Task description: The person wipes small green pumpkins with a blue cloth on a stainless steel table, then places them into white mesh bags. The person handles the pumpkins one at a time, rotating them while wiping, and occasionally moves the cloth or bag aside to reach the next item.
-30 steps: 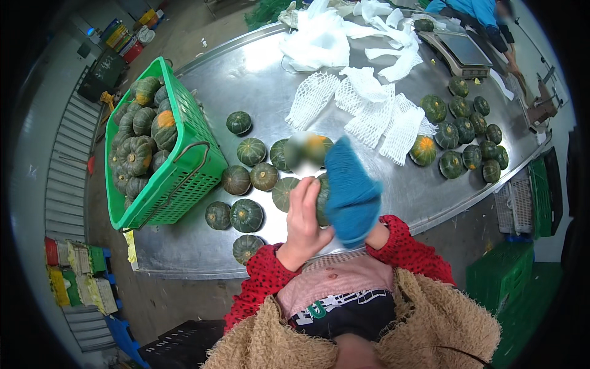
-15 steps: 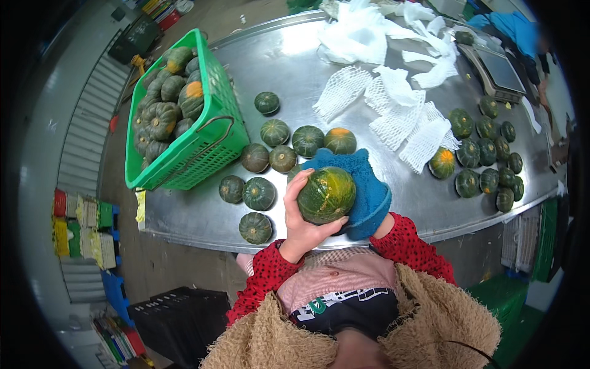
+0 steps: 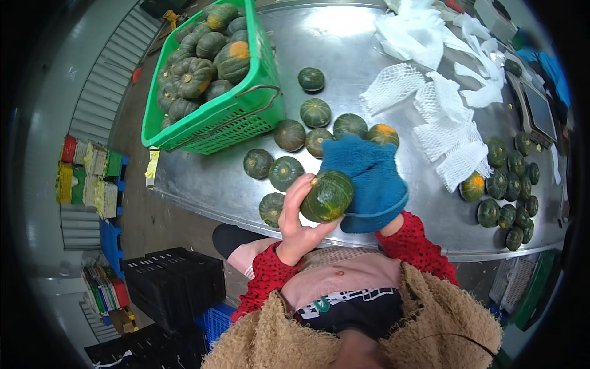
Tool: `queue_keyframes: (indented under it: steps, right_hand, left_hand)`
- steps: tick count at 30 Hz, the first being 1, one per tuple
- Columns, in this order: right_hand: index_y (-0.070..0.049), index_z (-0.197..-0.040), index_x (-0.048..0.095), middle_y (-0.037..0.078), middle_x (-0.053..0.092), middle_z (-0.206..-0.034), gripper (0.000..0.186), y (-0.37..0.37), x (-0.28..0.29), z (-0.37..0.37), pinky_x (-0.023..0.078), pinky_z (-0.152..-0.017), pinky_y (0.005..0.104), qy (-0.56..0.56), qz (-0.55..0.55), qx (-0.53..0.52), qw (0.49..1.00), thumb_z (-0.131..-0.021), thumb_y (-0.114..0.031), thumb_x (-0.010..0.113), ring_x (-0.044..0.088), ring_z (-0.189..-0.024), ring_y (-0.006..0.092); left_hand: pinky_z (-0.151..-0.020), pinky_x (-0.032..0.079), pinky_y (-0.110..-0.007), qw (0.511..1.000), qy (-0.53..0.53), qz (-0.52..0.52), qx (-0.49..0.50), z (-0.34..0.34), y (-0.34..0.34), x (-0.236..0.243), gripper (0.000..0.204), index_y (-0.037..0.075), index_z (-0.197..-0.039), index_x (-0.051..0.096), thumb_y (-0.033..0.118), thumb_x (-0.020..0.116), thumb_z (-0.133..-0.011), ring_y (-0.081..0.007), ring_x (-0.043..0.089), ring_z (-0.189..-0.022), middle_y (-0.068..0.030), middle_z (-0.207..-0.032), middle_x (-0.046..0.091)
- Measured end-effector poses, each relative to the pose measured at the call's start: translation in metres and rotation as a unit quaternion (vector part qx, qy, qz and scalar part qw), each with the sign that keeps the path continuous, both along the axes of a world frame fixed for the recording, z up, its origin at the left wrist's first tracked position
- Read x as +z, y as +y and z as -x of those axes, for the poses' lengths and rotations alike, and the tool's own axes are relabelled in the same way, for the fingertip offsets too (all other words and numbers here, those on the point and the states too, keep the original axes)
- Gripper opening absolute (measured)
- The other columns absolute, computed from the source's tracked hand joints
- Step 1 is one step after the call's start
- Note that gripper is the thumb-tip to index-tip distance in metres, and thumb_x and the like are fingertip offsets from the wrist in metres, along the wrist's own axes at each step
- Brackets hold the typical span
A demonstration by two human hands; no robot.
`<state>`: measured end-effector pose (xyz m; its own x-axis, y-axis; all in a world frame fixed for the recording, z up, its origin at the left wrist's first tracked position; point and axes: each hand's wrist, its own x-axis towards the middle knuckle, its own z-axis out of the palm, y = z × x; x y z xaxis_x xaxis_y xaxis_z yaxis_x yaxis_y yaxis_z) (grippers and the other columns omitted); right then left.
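To the right of the green crate (image 3: 263, 123) and closer to the wearer's body, there's a dark green pumpkin (image 3: 327, 196) held up over the counter (image 3: 424, 200). The left hand (image 3: 298, 221) has its grip clamped on it, fingers wrapped around the side facing the crate and thumb underneath. The right hand (image 3: 376, 184) is inside a fluffy blue mitt (image 3: 365, 157), on the side of the pumpkin away from the crate. Can't tell whether that grip is apart or together, since the mitt hides the fingers, and can't really tell if it's touching the rind either.

Handling-wise, it'd probably be solid and kinda heavy for its size, with a hard rind that won't squish. The skin has a bit of shine, so it's likely slippery, more so if damp. Tough enough for a firm hold, but a drop onto the counter could bruise or crack it. Best bet is cupping it round its widest part with some support from below. The stubby stem, on the end toward the crate, looks too small to trust as a handle.
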<state>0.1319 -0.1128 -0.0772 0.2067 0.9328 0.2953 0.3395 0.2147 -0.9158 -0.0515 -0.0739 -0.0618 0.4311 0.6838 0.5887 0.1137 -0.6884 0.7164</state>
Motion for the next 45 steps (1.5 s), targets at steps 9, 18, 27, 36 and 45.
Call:
queue_keyframes:
  steps: [9,18,27,36,45]
  right_hand:
    - [-0.01,-0.126,0.057,0.013,0.06,-0.122,0.047,-0.023,-0.02,-0.02,0.047,-0.091,0.0393,0.008,0.088,-0.083,0.993,-0.083,-0.029,0.063,0.056,-0.112,0.0267]
    - [-0.01,-0.126,0.056,0.013,0.06,-0.122,0.046,-0.031,-0.033,-0.029,0.047,-0.091,0.0392,0.008,0.143,-0.108,0.984,-0.085,-0.03,0.061,0.057,-0.111,0.0262]
    - [-0.01,-0.126,0.055,0.012,0.059,-0.122,0.045,-0.044,-0.043,-0.042,0.047,-0.091,0.039,0.017,0.16,-0.126,0.979,-0.087,-0.031,0.058,0.058,-0.11,0.0258]
    - [-0.009,-0.126,0.054,0.012,0.059,-0.122,0.044,-0.048,-0.043,-0.072,0.048,-0.091,0.0389,0.034,0.134,-0.198,0.97,-0.089,-0.032,0.056,0.058,-0.109,0.0253]
    - [-0.009,-0.126,0.053,0.012,0.059,-0.121,0.043,-0.072,0.006,-0.128,0.048,-0.092,0.0387,0.013,0.023,-0.351,0.936,-0.091,-0.033,0.054,0.059,-0.107,0.0248]
  left_hand:
    - [-0.098,0.043,-0.051,0.869,0.239,-0.277,0.334,0.17,0.114,-0.064,0.066,0.005,-0.116,0.048,-0.003,0.077,-0.057,-0.0441,0.048,-0.118,-0.0209,-0.129,0.048]
    - [-0.106,0.032,-0.045,0.807,0.407,-0.008,0.427,0.23,0.154,-0.123,0.077,0.006,-0.127,0.047,0.018,0.083,-0.06,-0.0375,0.036,-0.129,-0.02,-0.138,0.039]
    - [-0.09,0.047,-0.034,0.826,0.034,0.252,0.503,0.261,0.172,-0.13,0.072,-0.003,-0.126,0.047,0.017,0.082,-0.066,-0.0243,0.059,-0.102,-0.0161,-0.114,0.059]
    - [-0.092,0.044,-0.044,0.755,0.201,0.097,0.616,0.263,0.19,-0.157,0.047,-0.002,-0.115,0.058,0.03,0.065,-0.081,-0.0421,0.056,-0.105,-0.0246,-0.112,0.06]
    - [-0.096,0.041,-0.04,0.95,0.162,0.032,0.266,0.074,0.137,-0.073,0.051,-0.001,-0.124,0.051,0.013,0.071,-0.079,-0.0315,0.053,-0.109,-0.0178,-0.122,0.054]
